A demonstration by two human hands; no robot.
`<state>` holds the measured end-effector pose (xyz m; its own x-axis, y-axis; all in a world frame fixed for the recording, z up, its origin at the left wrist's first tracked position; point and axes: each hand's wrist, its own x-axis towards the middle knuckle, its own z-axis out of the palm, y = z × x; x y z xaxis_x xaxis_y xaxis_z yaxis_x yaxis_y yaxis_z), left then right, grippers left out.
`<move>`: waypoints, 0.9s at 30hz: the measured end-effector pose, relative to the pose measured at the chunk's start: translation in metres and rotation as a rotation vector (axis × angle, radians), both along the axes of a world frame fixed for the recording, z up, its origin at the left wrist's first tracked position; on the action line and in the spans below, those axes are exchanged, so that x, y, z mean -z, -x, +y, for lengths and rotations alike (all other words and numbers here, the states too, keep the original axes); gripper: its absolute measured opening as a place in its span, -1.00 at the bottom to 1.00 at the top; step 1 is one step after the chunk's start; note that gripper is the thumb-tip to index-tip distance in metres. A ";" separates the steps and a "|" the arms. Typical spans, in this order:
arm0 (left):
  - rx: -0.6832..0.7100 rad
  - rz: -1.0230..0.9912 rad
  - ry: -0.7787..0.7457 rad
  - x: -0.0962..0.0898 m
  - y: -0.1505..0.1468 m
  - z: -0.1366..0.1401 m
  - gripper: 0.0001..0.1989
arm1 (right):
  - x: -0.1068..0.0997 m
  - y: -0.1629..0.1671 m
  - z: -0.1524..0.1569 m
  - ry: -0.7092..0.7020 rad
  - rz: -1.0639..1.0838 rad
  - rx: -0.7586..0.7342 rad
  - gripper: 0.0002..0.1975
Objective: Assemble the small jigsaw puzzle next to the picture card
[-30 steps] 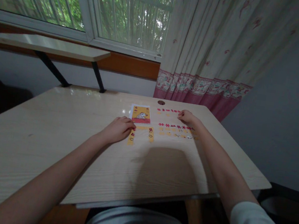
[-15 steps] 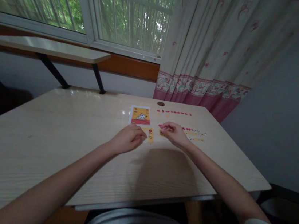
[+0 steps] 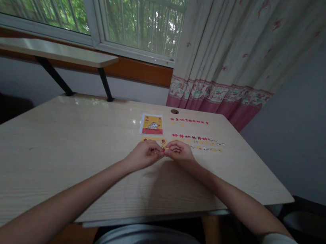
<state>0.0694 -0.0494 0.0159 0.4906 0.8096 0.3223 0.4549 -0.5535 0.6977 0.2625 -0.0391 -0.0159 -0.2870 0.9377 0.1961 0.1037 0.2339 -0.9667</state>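
Note:
My left hand (image 3: 143, 155) and my right hand (image 3: 182, 154) meet just in front of a partly joined jigsaw puzzle (image 3: 156, 140). Fingers of both hands pinch together at a small yellow and red puzzle piece (image 3: 163, 149); whether it is one piece or two joined is too small to tell. Part of the joined yellow strip is hidden behind my left fingers. Beyond it lies a picture sheet (image 3: 152, 126) showing a white animal on yellow and red.
Rows of loose red pieces (image 3: 190, 120) and yellow and white pieces (image 3: 213, 149) lie to the right on the wooden table (image 3: 72, 146). A raised shelf (image 3: 55, 50) stands at the back left. A round hole (image 3: 174, 111) is near the far edge, by the curtain (image 3: 218, 65).
My right hand has moved left and nearer to me, bringing a piece against my left fingers. My left hand has shifted slightly right, and its fingers now pinch too.

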 end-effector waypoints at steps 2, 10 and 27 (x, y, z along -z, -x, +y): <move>-0.001 -0.051 0.041 0.002 0.000 0.002 -0.80 | -0.001 -0.001 0.000 -0.037 -0.034 -0.009 -0.62; -0.027 -0.282 0.302 0.014 0.000 0.011 -0.74 | -0.010 -0.013 -0.003 -0.603 -0.281 0.089 -0.79; -0.021 0.561 -0.323 0.005 0.078 0.060 -0.64 | -0.001 -0.020 -0.003 -0.577 -0.660 0.017 -0.91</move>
